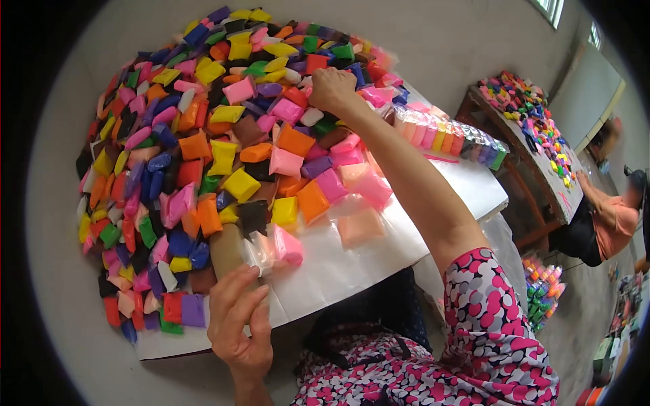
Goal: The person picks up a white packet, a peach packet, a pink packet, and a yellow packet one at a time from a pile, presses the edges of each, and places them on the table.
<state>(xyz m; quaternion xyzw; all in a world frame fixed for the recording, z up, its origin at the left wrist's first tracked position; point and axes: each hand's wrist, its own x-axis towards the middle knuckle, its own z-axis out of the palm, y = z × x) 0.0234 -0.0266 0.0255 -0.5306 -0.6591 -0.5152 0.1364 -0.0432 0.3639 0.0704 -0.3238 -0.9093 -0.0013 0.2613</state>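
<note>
The left hand (238, 318) pinches a row of packets (261, 249) at the table's (352, 260) near edge; best kept steady and level. Beyond it lies the pile (203, 155). The right hand (332, 88), fingers curled, picks at far packets; its grasp is hidden.

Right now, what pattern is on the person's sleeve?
Pink, white and black spots on the sleeve, clearest in the head view.
</note>
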